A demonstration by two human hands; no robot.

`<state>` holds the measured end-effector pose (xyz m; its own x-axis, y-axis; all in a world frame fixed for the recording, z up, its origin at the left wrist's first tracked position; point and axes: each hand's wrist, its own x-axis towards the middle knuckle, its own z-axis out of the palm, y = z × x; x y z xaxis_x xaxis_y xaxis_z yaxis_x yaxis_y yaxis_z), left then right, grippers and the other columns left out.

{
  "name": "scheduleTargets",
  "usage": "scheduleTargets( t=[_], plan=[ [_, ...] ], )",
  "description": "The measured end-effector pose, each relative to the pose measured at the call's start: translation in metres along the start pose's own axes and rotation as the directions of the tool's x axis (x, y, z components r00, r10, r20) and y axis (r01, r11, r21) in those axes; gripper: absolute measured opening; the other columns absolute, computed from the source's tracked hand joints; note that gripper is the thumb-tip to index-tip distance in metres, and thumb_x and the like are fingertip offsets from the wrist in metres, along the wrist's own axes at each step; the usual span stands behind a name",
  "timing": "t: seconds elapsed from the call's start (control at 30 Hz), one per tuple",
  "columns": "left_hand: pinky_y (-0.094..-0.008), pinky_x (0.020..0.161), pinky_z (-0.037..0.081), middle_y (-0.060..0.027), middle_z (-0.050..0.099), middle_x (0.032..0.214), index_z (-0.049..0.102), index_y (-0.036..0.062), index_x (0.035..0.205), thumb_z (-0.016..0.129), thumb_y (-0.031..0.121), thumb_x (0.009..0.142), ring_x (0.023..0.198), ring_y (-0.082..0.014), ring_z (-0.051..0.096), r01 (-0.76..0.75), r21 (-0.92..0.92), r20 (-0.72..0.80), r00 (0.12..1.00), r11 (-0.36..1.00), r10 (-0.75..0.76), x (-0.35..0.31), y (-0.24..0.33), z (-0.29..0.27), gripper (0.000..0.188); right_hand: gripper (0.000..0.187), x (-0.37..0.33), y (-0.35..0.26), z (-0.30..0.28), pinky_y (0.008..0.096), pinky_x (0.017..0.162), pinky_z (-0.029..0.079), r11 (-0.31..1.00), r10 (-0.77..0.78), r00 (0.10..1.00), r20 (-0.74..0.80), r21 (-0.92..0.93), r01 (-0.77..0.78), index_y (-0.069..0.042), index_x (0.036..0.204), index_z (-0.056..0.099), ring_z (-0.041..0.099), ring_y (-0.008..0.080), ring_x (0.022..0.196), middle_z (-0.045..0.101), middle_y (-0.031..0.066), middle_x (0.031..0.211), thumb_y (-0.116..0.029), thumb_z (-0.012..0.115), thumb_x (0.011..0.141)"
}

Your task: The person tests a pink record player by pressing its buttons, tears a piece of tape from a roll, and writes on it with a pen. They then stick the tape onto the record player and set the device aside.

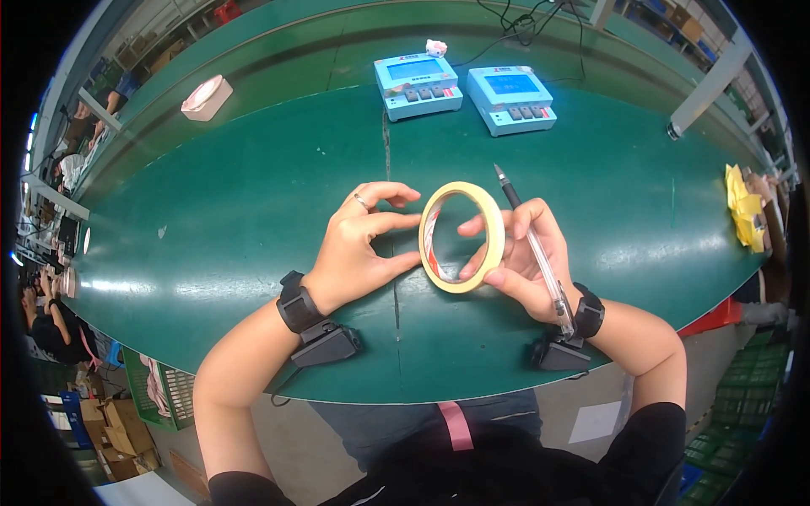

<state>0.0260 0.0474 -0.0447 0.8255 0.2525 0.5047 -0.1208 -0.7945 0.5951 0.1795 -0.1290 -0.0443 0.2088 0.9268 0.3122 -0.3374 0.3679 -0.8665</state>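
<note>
A roll of pale yellow masking tape [492, 221] stands tilted on edge between my two hands, above the green table. My right hand [540, 257] grips its right side, the thumb on the rim and fingertips showing through the hole. That hand also keeps a clear pen [540, 257] with a black grip, tip pointing up and away. At the roll's left side is my left hand [359, 240], its fingers apart. The index fingertip and thumb tip reach the roll's outer edge and seem to touch it. A loose end of tape cannot be made out.
Two light blue devices with screens and buttons, one left [419, 87] and one right [511, 99], stand at the table's far side. A pale box [207, 98] lies far left. Yellow crumpled material [743, 207] is at the right edge. A green crate [173, 395] stands below left.
</note>
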Motion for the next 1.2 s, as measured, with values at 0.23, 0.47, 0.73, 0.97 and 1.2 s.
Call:
scheduleTargets(
  t=[0.23,0.47,0.73,0.97,1.2],
  plan=[
    [-0.0304,0.08,0.046,-0.0082,0.059,0.115,0.059,0.0075,0.116,0.081,0.014,0.058,0.103,-0.0216,0.058,0.115,-0.054,-0.016,0.993,0.992,-0.116,0.003,0.002,0.001,0.062,0.034,0.002,0.001,-0.002,0.04,0.082,0.055,1.0,-0.024,0.999,-0.033,0.005,0.024,-0.01,0.1,0.029,0.062,0.0258,0.097,0.042,0.0261,0.125,0.006,0.054,0.083],
    [-0.0291,0.081,0.046,-0.0098,0.056,0.124,0.047,0.0025,0.128,0.082,0.017,0.059,0.109,-0.0183,0.057,0.121,-0.162,-0.044,0.991,0.979,-0.13,0.004,0.005,-0.002,0.078,0.028,0.004,-0.002,0.002,0.0385,0.084,0.054,1.0,0.015,0.993,-0.119,0.023,-0.012,-0.01,0.1,0.029,0.06,0.0247,0.1,0.042,0.0241,0.126,0.004,0.05,0.087],
    [-0.029,0.079,0.046,-0.0096,0.054,0.125,0.046,0.0045,0.13,0.082,0.019,0.06,0.102,-0.018,0.057,0.078,-0.155,-0.059,0.994,0.985,-0.088,0.002,0.003,-0.003,0.081,0.029,0.001,0.0,0.001,0.0361,0.08,0.055,0.999,0.033,0.977,-0.209,-0.019,-0.038,-0.009,0.101,0.03,0.062,0.0241,0.096,0.045,0.0245,0.124,0.005,0.05,0.086],
    [-0.0288,0.076,0.046,-0.0079,0.053,0.119,0.047,0.006,0.127,0.085,0.024,0.058,0.092,-0.0172,0.057,0.049,-0.227,-0.088,0.994,0.973,-0.07,0.0,0.003,-0.005,0.081,0.031,0.003,-0.002,0.009,0.0353,0.079,0.055,0.993,-0.001,0.977,-0.214,-0.118,-0.024,-0.012,0.104,0.034,0.061,0.0188,0.088,0.047,0.0197,0.121,-0.004,0.056,0.083],
    [-0.0276,0.073,0.045,-0.0059,0.052,0.115,0.048,0.0068,0.125,0.086,0.026,0.057,0.083,-0.0141,0.055,0.051,-0.247,-0.082,0.994,0.968,-0.073,-0.001,0.005,-0.004,0.081,0.033,0.002,-0.003,0.008,0.0333,0.076,0.056,0.993,0.015,0.964,-0.266,-0.106,-0.045,-0.012,0.105,0.034,0.062,0.0182,0.084,0.05,0.0181,0.116,-0.004,0.056,0.081]
  ],
)
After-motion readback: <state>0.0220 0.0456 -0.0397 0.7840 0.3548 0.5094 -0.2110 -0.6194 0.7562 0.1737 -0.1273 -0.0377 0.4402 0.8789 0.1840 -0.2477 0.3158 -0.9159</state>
